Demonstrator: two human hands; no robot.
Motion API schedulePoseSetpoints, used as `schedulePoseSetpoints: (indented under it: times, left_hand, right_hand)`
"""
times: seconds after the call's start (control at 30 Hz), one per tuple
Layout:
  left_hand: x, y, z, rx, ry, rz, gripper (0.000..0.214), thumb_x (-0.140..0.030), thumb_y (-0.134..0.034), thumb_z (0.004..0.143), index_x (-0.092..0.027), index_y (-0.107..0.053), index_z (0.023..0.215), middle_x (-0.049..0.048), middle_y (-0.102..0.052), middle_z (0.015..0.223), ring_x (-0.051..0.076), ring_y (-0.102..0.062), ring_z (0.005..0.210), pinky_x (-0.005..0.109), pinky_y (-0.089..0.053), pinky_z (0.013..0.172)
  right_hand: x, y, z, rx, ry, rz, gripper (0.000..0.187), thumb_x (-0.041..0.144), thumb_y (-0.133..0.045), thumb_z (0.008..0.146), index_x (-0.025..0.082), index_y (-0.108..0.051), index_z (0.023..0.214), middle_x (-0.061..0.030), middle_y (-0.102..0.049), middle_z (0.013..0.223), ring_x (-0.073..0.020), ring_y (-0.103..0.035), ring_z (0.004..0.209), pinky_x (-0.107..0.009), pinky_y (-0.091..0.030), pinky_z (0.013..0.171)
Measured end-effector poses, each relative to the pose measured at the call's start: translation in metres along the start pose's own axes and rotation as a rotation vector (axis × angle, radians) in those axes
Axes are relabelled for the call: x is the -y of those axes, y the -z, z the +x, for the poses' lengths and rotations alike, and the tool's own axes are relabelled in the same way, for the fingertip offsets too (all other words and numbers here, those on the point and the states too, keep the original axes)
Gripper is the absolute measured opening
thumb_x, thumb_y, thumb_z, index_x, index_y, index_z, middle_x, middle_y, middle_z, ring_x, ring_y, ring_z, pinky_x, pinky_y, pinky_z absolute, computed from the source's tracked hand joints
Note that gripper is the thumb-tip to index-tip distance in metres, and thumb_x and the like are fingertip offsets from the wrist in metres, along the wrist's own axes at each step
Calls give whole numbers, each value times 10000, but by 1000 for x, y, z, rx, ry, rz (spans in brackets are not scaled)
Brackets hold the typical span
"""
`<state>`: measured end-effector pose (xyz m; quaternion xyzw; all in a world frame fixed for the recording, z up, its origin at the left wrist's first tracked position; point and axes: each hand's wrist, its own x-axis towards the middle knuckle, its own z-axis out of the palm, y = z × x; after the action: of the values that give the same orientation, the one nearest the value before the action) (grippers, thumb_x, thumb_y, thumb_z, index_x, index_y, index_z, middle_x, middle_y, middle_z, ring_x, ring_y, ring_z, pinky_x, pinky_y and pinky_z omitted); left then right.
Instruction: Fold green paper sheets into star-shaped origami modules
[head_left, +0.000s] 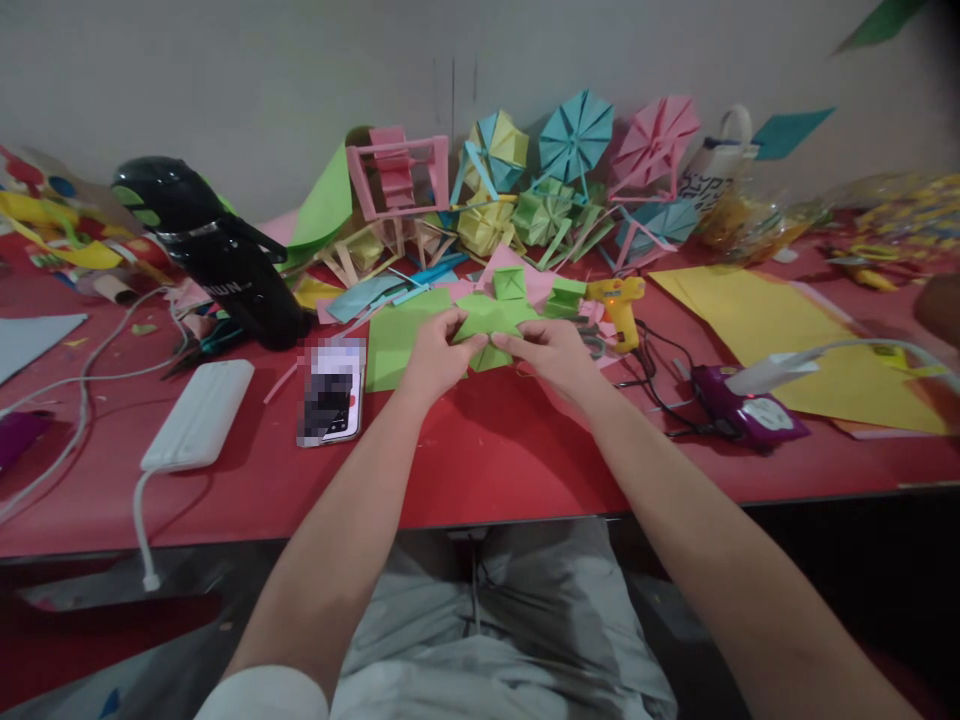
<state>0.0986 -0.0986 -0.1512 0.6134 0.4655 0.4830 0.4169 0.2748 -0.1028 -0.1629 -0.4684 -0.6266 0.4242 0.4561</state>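
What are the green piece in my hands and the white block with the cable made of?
The green piece looks like thin matte paper, going by its sharp folds. The white block is probably smooth hard plastic: even sheen, rounded edges.

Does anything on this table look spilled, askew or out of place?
Nothing spilled or broken. A cable from the white power bank dangles over the red table edge, and paper scraps litter its left side. The left hand and right hand pinch green folded paper.
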Motion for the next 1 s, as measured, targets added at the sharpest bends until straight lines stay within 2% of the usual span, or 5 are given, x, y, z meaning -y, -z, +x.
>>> schedulePoseSetpoints:
  times: [0.17,0.33,0.53,0.8,1.0]
  left_hand:
    - [5,2,1,-4,-11,-13,97,-205,-700,720,-184,-614,760,-5,-651,779,151,-591,771,299,-479,781]
    - [2,2,-2,39,-23,-12,138,-261,-734,726,-185,-624,759,-7,-640,771,147,-567,752,290,-467,745]
    - [-2,1,-3,-28,30,20,112,-204,-745,698,-189,-642,740,-11,-640,736,147,-558,725,286,-462,708]
    - [2,1,-3,-8,73,-109,204,-301,-791,716,-174,-637,758,15,-672,783,168,-630,805,289,-528,735]
    - [0,-1,-6,-10,175,-17,360,-220,-804,685,-139,-695,1018,-20,-596,689,127,-568,657,255,-473,611]
  right_hand:
    - [-1,2,1,-10,5,23,489,637,-786,705,190,-629,587,2,-544,531,-110,-437,512,-271,-316,477]
    - [-4,6,3,11,80,-42,507,623,-777,732,187,-600,543,9,-511,506,-103,-413,505,-281,-302,501]
    - [0,1,0,7,47,-16,520,646,-777,725,192,-594,551,18,-490,519,-101,-390,515,-283,-270,498]
    - [-9,2,6,-27,36,71,499,657,-774,724,193,-625,615,-6,-579,572,-120,-488,540,-282,-382,533]
    - [-18,1,9,-163,170,-23,319,491,-780,761,183,-759,841,-14,-645,704,-135,-545,623,-298,-459,602]
